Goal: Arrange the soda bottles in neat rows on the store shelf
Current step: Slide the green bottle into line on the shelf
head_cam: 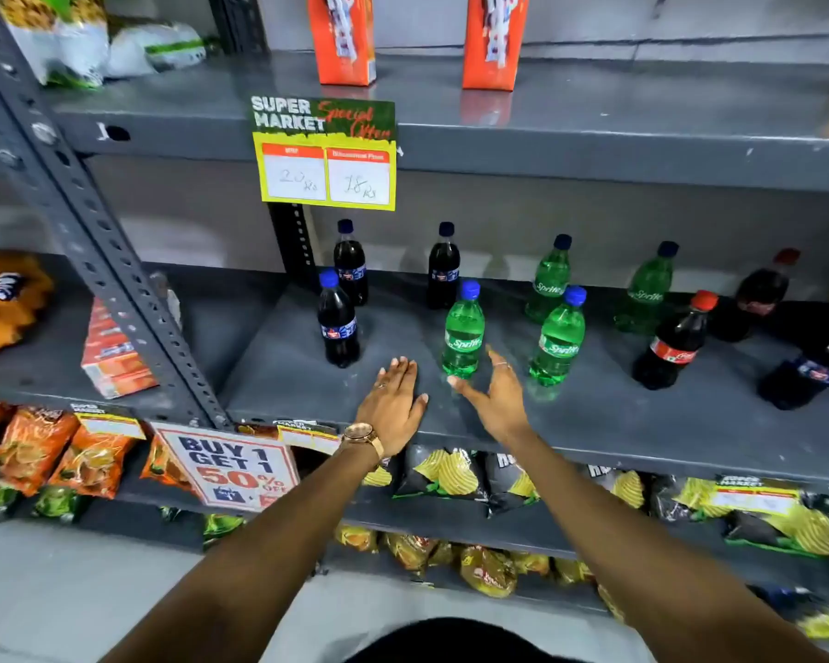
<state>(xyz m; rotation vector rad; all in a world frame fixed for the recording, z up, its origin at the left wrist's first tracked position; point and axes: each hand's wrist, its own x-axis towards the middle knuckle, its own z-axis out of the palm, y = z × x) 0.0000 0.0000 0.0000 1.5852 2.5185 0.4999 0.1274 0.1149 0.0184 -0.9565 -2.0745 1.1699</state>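
Note:
Soda bottles stand scattered on the grey metal shelf (307, 390). Three dark cola bottles with blue caps are at the left: one in front (338, 323), two behind (350, 263) (443, 268). Several green Sprite bottles fill the middle; the nearest (463, 334) stands just beyond my right hand (496, 399), which is open with fingers spread and not touching it. My left hand (393, 404) lies flat and open on the shelf, left of that bottle. Red-capped cola bottles (675, 342) stand at the right, and another dark bottle (809, 366) is at the far right edge.
A yellow price sign (326, 155) hangs from the upper shelf, which holds orange cartons (343, 35). A slotted upright post (101, 260) runs down the left. Red boxes (111, 356) sit left of it. Chip bags (451, 476) and a promotion sign (233, 468) fill the shelf below.

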